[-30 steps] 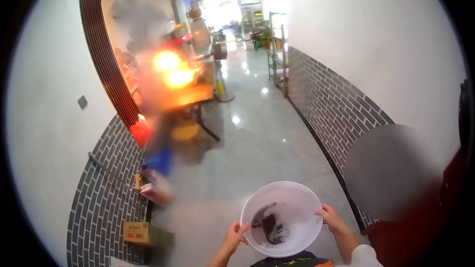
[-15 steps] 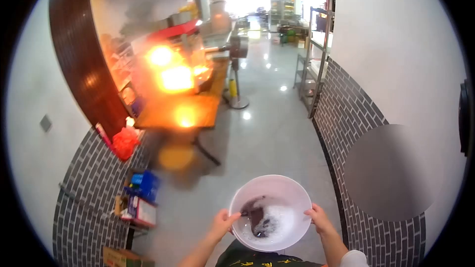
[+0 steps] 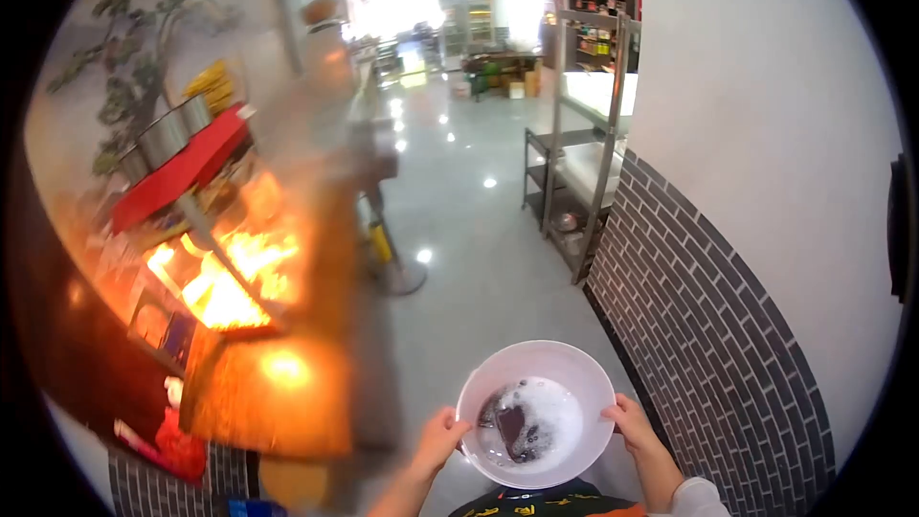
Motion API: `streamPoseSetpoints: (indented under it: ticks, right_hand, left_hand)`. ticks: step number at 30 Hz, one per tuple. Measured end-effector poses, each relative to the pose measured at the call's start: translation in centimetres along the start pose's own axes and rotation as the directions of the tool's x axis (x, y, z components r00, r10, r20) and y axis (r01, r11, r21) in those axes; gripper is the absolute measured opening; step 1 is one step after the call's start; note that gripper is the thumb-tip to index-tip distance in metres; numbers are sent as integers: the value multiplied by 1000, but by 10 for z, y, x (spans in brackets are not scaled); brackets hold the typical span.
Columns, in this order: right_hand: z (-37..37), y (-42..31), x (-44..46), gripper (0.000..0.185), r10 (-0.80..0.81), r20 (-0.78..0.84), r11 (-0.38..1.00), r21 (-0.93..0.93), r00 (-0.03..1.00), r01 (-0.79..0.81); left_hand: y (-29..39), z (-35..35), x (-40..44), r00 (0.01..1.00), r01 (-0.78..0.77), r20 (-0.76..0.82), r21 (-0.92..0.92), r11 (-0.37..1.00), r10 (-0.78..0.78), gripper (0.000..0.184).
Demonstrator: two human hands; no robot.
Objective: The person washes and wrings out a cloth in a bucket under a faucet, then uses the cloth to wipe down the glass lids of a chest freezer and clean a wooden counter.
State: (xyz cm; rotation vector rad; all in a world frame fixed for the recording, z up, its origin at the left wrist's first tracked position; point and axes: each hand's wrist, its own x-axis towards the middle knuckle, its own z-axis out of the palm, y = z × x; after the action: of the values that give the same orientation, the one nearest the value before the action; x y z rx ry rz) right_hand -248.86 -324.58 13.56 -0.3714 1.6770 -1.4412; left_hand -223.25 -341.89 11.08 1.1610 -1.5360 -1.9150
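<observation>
I carry a pale plastic basin [image 3: 576, 370] in front of my body, over the floor. My left hand [image 3: 440, 438] is closed on its left rim, and my right hand [image 3: 632, 423] grips the right rim. Inside are water and white suds [image 3: 557, 414]. A dark, flat-looking object [image 3: 514, 424] lies partly in the suds; its kind I cannot make out.
On the left, bright orange flames [image 3: 235, 282] show in a red-topped cabinet [image 3: 196, 168] on a wooden table [image 3: 258, 393]. A pedestal fan [image 3: 383, 239] stands beside it. Metal shelving [image 3: 565, 172] and a brick-patterned wall [image 3: 708, 306] are on the right.
My view has come forward and turned right. The table, cabinet and shelving appear nearer and further left. Both hands keep hold of the basin, and the suds have shifted.
</observation>
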Motion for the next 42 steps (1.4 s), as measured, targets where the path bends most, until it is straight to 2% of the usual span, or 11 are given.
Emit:
streamPoseSetpoints:
  ticks: [4,7,15,20,27,31,34,36,37,40,42]
  right_hand:
    - [27,-35,165,18,-66,85,978,-193,994,82]
    - [54,-80,279,18,-12,173,986,-162,985,41]
    - [144,-206,563,19,-15,300,975,-206,954,80]
    - [191,-252,719,22,35,206,988,-155,978,-3]
    - [222,-380,913,27,-53,104,969,-234,993,76]
    - [218,-407,1055,30,-128,78,974,-176,989,141]
    - [221,-438,1169,29,-96,139,953,-272,986,131]
    - [230,-458,1238,31,-205,42,936,-282,978,209]
    - [235,-470,1258,31,-142,1,958,-252,990,138]
    - [238,-505,1315,33,-66,-127,977,-210,990,38]
    - [230,-526,1352,36,-136,-193,974,-206,972,96]
  left_hand:
    - [35,-19,150,995,45,-92,-43,998,-48,20]
    - [69,-39,248,977,142,-163,10,990,-139,19]
    - [162,-98,509,946,29,-321,-53,998,-44,19]
    - [190,-149,716,982,47,-185,114,992,-26,20]
    - [300,-162,957,998,-11,-60,-70,997,7,24]
    - [332,-158,1113,985,157,-112,222,962,-135,30]
    - [361,-152,1226,999,45,-27,328,943,-38,32]
    - [356,-176,1306,998,-29,-45,340,940,48,36]
    - [350,-186,1335,985,-3,-146,532,847,96,43]
    - [337,-223,1463,999,-26,33,393,919,14,46]
    - [455,-150,1489,996,-87,52,399,913,72,43]
